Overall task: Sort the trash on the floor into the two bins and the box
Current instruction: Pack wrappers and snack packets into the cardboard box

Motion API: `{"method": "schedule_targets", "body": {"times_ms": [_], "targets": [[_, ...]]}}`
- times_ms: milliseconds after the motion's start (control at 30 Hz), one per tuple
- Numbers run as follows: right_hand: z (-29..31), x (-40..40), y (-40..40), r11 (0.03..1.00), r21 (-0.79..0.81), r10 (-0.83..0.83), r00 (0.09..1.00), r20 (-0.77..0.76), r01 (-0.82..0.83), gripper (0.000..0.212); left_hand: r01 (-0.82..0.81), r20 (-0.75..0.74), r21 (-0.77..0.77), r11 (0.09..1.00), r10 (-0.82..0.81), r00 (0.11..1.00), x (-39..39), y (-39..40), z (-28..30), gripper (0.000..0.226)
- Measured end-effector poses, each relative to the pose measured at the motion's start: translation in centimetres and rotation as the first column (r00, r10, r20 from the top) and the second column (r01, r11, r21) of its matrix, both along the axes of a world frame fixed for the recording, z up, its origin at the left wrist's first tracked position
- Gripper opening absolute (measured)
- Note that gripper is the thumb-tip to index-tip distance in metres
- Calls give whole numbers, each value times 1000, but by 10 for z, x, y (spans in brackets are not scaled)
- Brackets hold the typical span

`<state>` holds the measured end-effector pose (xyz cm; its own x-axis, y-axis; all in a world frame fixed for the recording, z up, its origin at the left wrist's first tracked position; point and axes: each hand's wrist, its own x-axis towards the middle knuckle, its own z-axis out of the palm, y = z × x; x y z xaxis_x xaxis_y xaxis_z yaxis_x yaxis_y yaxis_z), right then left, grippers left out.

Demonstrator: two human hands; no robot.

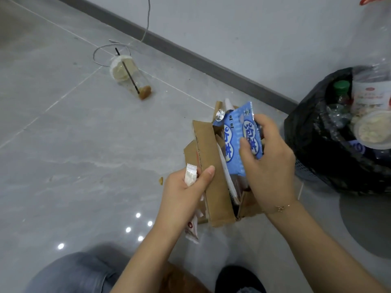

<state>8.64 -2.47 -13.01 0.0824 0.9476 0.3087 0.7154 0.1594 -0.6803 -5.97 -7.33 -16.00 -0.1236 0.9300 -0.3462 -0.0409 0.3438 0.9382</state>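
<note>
Left hand (186,195) on box (211,172) flap, right hand (268,159) – wrapper (234,144)

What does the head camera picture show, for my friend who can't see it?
A person crouches over a cardboard box, the right hand pushing blue snack wrappers into it while the left hand holds the flap and small white packets. A tipped plastic cup lies on the floor behind; a black-bagged bin of bottles stands right.

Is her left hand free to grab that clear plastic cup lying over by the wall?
Probably not yet: the left hand already grips a white sachet, and the clear plastic cup lies well beyond it.
</note>
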Motion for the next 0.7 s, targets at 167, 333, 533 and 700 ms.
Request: {"method": "schedule_targets", "body": {"times_ms": [167, 333, 533, 700], "targets": [[0, 4, -15, 1000, -20, -26, 992, -124, 24, 33, -10, -26, 19, 1000, 10, 1000, 5, -2, 1, 49], [1, 9, -15, 987, 59, -132, 971, -200, 147, 34, -1, -29, 19, 1000, 2, 1000, 7, -4, 1, 51], [3, 10, -13, 985, 100, -118, 965, -233, 144, 34, 5, -23, 20, 1000, -5, 1000, 17, -7, 1, 50], [-7, 10, -24, 993, -106, 52, 997, -65, -58, 30, 13, -38, 32, 999, -12, 999, 18, -8, 1, 49]]}}
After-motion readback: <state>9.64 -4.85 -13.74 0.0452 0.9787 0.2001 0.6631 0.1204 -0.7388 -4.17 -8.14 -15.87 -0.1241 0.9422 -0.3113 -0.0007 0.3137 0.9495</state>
